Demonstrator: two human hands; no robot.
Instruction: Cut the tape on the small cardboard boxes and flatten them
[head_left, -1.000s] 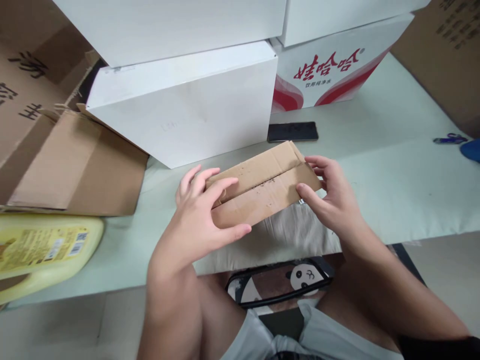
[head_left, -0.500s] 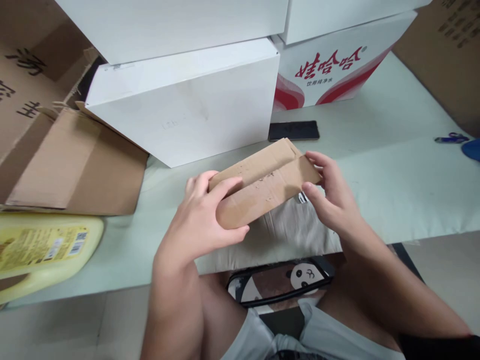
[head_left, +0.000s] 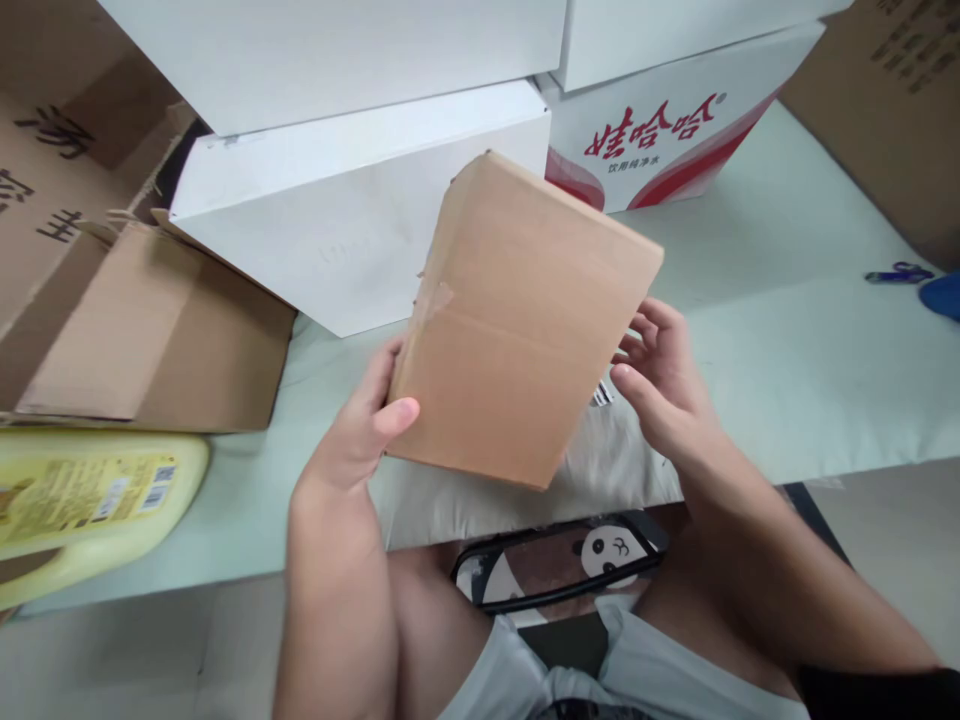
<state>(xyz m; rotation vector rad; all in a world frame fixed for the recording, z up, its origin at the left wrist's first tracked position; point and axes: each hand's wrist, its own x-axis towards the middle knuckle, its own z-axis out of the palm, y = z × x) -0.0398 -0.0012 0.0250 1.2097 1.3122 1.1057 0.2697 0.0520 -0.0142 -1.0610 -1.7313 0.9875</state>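
Observation:
A brown cardboard box [head_left: 517, 330] is held tilted above the table, its broad flat side facing me. My left hand [head_left: 367, 410] is closed on its left edge, thumb on the near face and the other fingers behind. My right hand [head_left: 660, 370] is beside the box's right edge with fingers apart and curved, holding nothing; whether a fingertip touches the edge I cannot tell. Under the box, a small piece with black-and-white marks [head_left: 602, 393] shows in part on the table.
White cartons [head_left: 360, 230] stand stacked at the back, one with red lettering [head_left: 652, 130]. An opened cardboard box [head_left: 150, 320] and a yellow jug [head_left: 105, 510] are at the left. Purple-handled scissors [head_left: 898, 274] and a blue object [head_left: 941, 298] lie far right. A panda-print bag [head_left: 555, 565] is below the table edge.
The cardboard box has been turned from its narrow, flapped side to its broad side, and now covers the phone. My right hand has let go of its right end; my left hand shifted its hold.

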